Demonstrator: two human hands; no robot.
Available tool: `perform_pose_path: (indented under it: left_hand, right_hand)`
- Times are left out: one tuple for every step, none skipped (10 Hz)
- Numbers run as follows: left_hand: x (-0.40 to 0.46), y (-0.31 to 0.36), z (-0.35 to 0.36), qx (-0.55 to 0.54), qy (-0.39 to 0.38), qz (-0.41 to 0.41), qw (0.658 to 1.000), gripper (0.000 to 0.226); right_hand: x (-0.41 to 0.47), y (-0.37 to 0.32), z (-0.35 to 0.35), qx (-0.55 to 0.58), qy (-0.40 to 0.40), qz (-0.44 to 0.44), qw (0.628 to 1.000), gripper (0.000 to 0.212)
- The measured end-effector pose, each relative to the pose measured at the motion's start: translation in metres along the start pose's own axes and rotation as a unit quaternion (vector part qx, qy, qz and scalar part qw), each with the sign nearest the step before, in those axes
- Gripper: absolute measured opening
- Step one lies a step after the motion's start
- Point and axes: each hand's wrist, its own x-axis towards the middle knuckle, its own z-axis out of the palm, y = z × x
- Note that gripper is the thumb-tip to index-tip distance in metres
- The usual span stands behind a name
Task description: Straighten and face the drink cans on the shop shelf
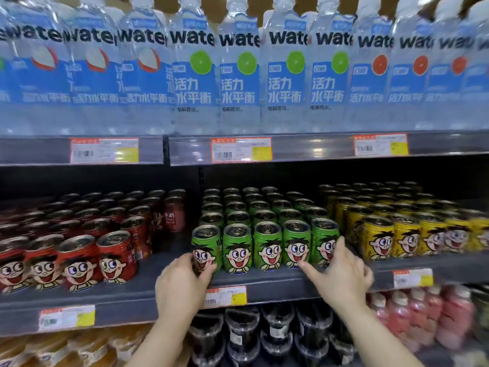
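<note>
The green cans (pixel 267 245) stand in a front row of five on the middle shelf (pixel 264 283), set back a little from its lip, with more green rows behind them. My left hand (pixel 182 280) grips the leftmost green can (pixel 205 249), fingers curled round its lower side; its cartoon face is turned slightly left of the others. My right hand (pixel 341 271) is at the far end of the row, thumb reaching under the fourth can (pixel 296 243) and fingers (pixel 340 246) wrapped against the rightmost green can (pixel 325 241).

I judge the risk to be in the tight packing. If I twist the left can too hard it may rub its neighbour and turn that face off-centre. A sideways push from the right could shove the row askew or nudge the yellow cans (pixel 402 235) just beside it. The red cans (pixel 79 260) to the left stand apart, across a gap.
</note>
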Motion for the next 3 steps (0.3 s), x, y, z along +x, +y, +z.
perform_pose_path:
  left_hand:
    - [0.007, -0.002, -0.007, -0.05, -0.046, 0.006, 0.998, 0.043]
    - [0.003, -0.002, -0.028, -0.058, -0.085, 0.028, 0.994, 0.042]
    - [-0.009, -0.003, -0.054, -0.092, -0.065, 0.054, 0.992, 0.041]
  right_hand:
    - [-0.024, -0.013, -0.008, -0.001, -0.006, -0.01, 1.0, 0.099]
    - [-0.047, -0.026, -0.024, -0.007, -0.014, -0.019, 1.0, 0.085]
    - [-0.067, -0.037, -0.037, -0.013, -0.003, -0.049, 0.999, 0.075]
